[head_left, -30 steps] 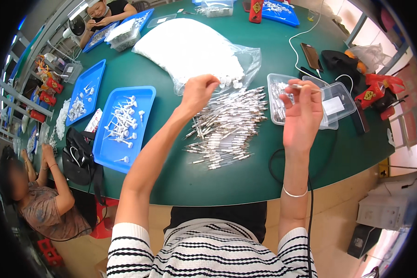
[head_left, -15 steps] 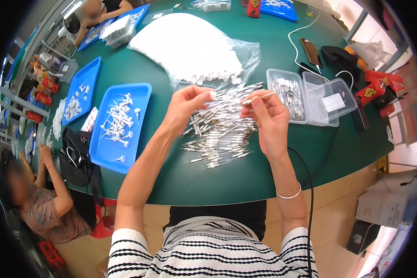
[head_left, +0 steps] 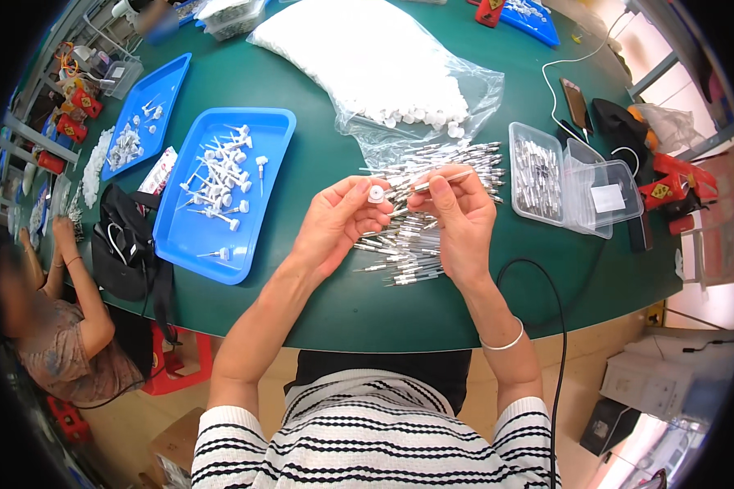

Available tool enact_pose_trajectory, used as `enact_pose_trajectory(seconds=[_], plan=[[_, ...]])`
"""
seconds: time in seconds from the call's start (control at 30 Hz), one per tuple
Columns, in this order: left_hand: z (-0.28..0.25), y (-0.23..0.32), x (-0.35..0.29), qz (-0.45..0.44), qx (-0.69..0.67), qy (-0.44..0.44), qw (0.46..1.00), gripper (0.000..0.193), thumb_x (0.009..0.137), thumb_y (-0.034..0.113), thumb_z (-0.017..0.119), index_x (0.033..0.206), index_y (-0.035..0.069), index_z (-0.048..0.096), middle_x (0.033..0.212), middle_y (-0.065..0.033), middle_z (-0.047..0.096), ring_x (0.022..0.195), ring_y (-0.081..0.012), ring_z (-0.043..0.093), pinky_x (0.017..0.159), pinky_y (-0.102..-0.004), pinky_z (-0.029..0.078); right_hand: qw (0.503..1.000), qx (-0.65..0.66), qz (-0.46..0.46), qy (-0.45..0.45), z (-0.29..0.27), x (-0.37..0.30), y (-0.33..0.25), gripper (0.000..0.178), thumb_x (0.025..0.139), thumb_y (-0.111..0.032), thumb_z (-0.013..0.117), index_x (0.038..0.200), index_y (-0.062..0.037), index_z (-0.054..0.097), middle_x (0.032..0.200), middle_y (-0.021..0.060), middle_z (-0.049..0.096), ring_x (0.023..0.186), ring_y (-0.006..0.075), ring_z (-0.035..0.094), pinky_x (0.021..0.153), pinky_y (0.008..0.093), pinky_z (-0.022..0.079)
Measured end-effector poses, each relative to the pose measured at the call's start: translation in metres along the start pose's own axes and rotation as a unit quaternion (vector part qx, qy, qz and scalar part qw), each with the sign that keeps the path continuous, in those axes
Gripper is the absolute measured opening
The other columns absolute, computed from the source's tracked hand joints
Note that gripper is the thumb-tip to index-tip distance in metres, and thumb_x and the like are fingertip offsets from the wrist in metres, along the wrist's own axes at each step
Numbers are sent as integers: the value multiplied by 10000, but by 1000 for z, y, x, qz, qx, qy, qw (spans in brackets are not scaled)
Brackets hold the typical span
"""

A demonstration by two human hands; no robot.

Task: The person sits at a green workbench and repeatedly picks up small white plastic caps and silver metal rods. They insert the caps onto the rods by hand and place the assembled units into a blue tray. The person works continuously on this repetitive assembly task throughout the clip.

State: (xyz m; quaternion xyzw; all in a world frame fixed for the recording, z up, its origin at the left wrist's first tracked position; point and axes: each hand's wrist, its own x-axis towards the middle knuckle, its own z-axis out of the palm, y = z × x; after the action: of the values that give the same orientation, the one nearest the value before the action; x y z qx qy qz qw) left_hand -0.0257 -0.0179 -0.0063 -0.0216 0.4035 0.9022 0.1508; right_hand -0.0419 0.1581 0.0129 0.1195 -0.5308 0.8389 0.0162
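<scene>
Between its thumb and fingers my left hand [head_left: 334, 224] pinches a small round white plastic cap [head_left: 376, 194], its face with a centre hole turned up. Close to its right, my right hand [head_left: 461, 216] grips a thin metal rod [head_left: 444, 181] that points toward the cap; whether the two touch I cannot tell. Under and behind both hands spreads a pile of similar slim metal-and-clear rods [head_left: 404, 259]. Beyond it lies a clear plastic bag [head_left: 359, 61] heaped with white caps. At the left, a blue tray [head_left: 165, 236] carries several white caps with rods in them.
A clear box [head_left: 538, 175] of rods and its lid [head_left: 616, 200] stand right of the pile. A second blue tray [head_left: 171, 90], a black bag [head_left: 122, 244] and a co-worker [head_left: 73, 326] are at the left. A phone [head_left: 575, 106] and white cable lie far right; a black cord [head_left: 559, 326] hangs beside my right arm.
My hands have come closer together. The cap in my left hand now shows its round face, near the rod in my right hand. The view has shifted.
</scene>
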Motion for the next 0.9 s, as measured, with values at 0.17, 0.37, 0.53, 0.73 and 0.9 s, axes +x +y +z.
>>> enact_pose_trajectory(seconds=[0.17, 0.37, 0.53, 0.73, 0.9], plan=[[4, -1, -1, 31, 38, 29, 998, 240, 962, 225, 547, 1029, 1, 603, 829, -45, 635, 705, -87, 602, 659, -218, 515, 998, 23, -49, -40, 17, -7, -6, 110, 955, -121, 554, 970, -13, 540, 898, 97, 641, 821, 145, 645, 753, 283, 540], [5, -4, -10, 77, 88, 49, 992, 219, 973, 222, 530, 968, 15, 601, 805, -29, 610, 687, -80, 560, 650, -226, 477, 994, -54, -97, -16, 12, 8, -13, 112, 976, -121, 508, 969, -10, 504, 941, 112, 636, 962, 196, 627, 868, 322, 497], [1, -2, -22, 104, 69, 41, 991, 215, 959, 220, 558, 987, 13, 610, 821, -39, 633, 712, -81, 581, 651, -227, 488, 993, -19, -20, -111, 41, -18, -23, 125, 977, -129, 512, 977, -5, 529, 962, 115, 632, 999, 197, 617, 849, 306, 499], [4, 7, -40, 109, 100, 68, 987, 204, 982, 206, 512, 963, 18, 587, 817, -40, 596, 691, -88, 556, 639, -229, 472, 996, -18, -88, -23, 34, 1, -20, 105, 962, -128, 544, 943, -25, 536, 959, 100, 634, 1055, 208, 579, 932, 343, 437], [9, 17, -55, 127, 97, 71, 985, 195, 977, 196, 515, 966, 13, 581, 844, -55, 591, 658, -111, 552, 619, -246, 468, 988, -76, -116, -63, 31, -18, -26, 75, 964, -100, 528, 944, -28, 531, 947, 108, 640, 1036, 210, 581, 946, 355, 419]])
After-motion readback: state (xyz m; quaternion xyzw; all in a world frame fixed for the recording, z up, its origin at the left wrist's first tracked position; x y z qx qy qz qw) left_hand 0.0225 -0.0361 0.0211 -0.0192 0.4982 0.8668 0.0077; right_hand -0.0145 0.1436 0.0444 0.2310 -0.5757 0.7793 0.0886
